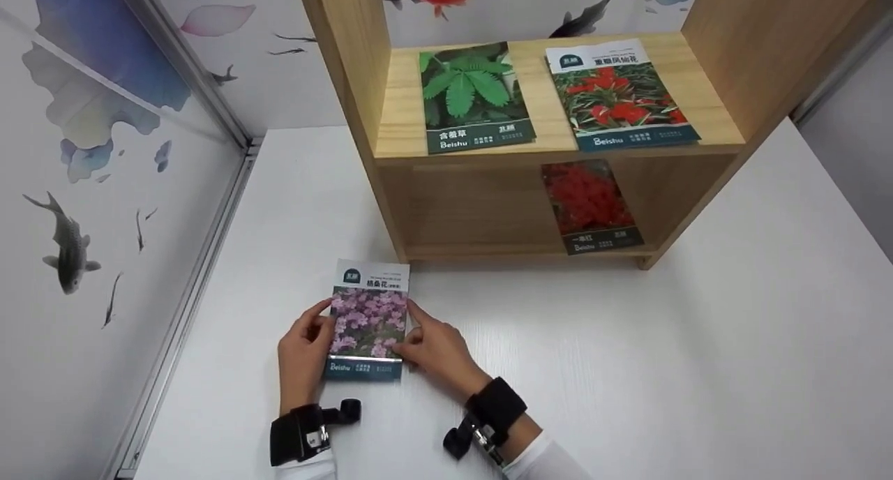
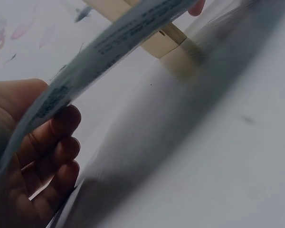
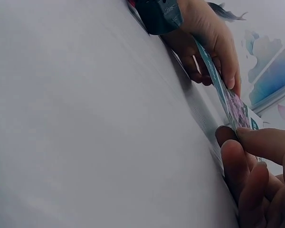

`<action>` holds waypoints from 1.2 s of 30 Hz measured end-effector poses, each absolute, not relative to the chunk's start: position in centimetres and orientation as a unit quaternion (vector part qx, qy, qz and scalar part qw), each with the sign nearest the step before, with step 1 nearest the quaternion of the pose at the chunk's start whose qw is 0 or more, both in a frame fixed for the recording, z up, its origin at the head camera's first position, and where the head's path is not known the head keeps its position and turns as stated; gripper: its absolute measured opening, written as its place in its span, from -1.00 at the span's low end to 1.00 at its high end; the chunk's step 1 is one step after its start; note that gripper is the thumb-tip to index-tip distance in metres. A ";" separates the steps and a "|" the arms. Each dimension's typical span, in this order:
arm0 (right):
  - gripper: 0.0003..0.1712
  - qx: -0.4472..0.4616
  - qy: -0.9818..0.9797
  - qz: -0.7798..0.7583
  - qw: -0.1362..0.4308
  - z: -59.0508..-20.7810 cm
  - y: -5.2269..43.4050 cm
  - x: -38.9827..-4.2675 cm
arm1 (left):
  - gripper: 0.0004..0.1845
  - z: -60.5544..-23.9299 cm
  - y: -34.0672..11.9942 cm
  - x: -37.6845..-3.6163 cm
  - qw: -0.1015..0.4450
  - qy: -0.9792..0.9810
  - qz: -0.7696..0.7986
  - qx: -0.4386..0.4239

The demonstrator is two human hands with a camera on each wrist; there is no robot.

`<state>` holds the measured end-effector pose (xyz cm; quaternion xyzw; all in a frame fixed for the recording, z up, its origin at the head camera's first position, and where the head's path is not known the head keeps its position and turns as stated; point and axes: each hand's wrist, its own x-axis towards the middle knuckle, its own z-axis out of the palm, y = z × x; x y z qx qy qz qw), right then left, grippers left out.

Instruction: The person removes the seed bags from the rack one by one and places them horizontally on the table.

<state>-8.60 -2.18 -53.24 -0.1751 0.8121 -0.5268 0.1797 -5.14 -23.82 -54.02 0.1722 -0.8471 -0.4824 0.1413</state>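
A seed packet with pink-purple flowers [image 1: 370, 316] is held a little above the white table, in front of the shelf's left corner. My left hand [image 1: 305, 347] pinches its left edge, thumb on the front and fingers behind. On the opposite edge, my right hand [image 1: 441, 351] pinches the packet between thumb and fingers. The left wrist view shows the packet's printed back [image 2: 104, 52] edge-on, with the left fingers [image 2: 61, 147] curled beneath it. In the right wrist view both hands grip the tilted packet [image 3: 235, 107].
A wooden shelf [image 1: 558, 157] stands behind the hands. Its upper board carries a green-leaf packet [image 1: 474, 96] and a red-flower packet [image 1: 621, 96]. Another red-flower packet [image 1: 589, 204] lies in the lower compartment, on the right. A metal-framed wall panel [image 1: 209, 271] borders the table [image 1: 628, 368] at left.
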 end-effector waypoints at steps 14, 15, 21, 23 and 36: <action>-0.09 -0.190 0.845 -0.477 0.152 -53.0 -2.4 -8.4 | -0.73 -54.0 -23.9 -5.2 0.149 -0.876 -0.422 0.177; -0.09 -0.189 0.848 -0.472 0.148 -52.9 -2.5 -8.4 | -0.73 -54.0 -23.9 -5.3 0.149 -0.878 -0.419 0.176; -0.08 -0.187 0.861 -0.451 0.143 -52.8 -2.7 -8.4 | -0.74 -54.1 -23.8 -5.4 0.145 -0.883 -0.411 0.174; -0.08 -0.188 0.862 -0.448 0.146 -52.7 -2.7 -8.3 | -0.74 -54.1 -23.9 -5.3 0.145 -0.884 -0.408 0.173; -0.09 -0.195 0.890 -0.393 0.123 -52.6 -3.1 -8.4 | -0.73 -54.1 -23.9 -5.5 0.137 -0.895 -0.387 0.176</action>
